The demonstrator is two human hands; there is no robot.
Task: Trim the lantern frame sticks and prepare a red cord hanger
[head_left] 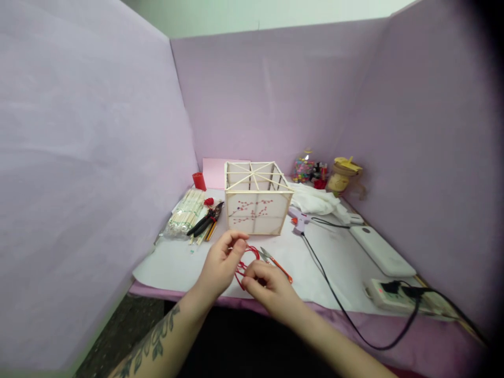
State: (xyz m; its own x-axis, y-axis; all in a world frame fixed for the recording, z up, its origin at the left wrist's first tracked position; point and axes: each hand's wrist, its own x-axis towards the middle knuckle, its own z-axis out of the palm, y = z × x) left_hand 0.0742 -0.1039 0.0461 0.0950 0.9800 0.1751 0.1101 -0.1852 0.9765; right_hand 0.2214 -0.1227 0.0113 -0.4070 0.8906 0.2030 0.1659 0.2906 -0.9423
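Near the table's front edge, my left hand (226, 258) pinches the upper part of a thin red cord (254, 251). My right hand (268, 286) is closed on the same cord, lower and to the right. Loops of it show between the two hands. Just behind my right hand lie small scissors (280, 264) with orange-red handles. Beyond my hands stands a box-shaped lantern frame (258, 212) of pale sticks and white panels, its front painted with red blossom branches and its top crossed by sticks.
Left of the frame are bagged sticks (185, 212), black pliers (207, 220) and a red cup (199, 181). To its right are a glue gun (300, 220), white cloth (315, 199), a white power bank (381, 251) and a power strip (405, 296). A black cable crosses the table's right side.
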